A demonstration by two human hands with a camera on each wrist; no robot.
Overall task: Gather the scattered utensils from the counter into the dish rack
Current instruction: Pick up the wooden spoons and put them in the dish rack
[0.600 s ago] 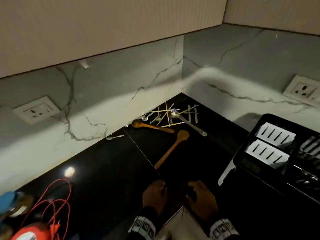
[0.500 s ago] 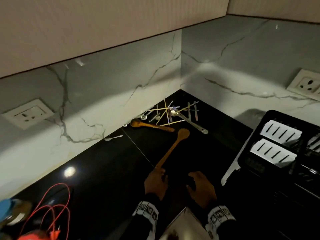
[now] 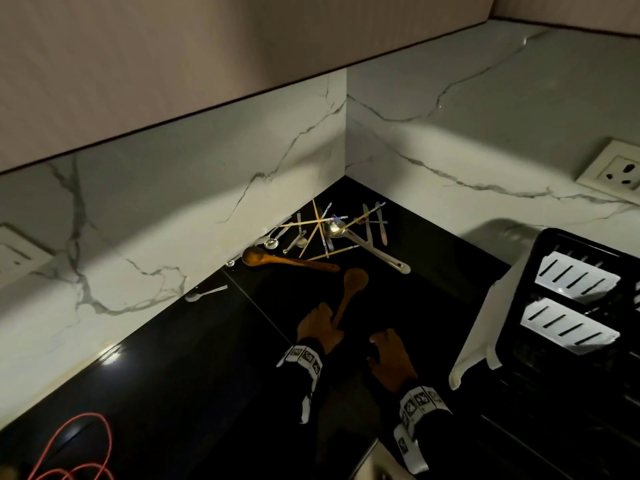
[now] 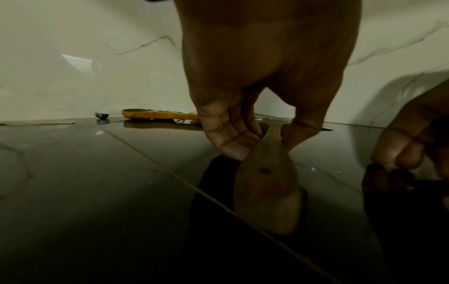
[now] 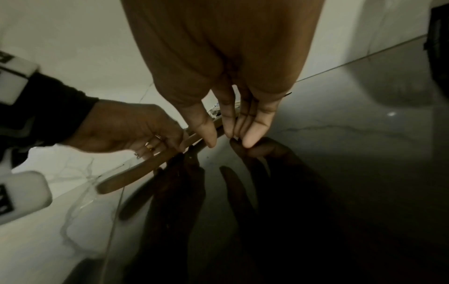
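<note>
No legible text or labels anywhere.

Left hand (image 3: 320, 327) has now pinched wooden spoon (image 3: 349, 292).

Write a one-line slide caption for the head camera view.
Left hand pinches the near wooden spoon's handle on the black counter; right hand rests beside it, dish rack waiting.

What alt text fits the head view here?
A left hand grips the handle of a wooden spoon on a black counter; the right hand rests open beside it. More utensils lie in the corner, a dish rack at right.
</note>
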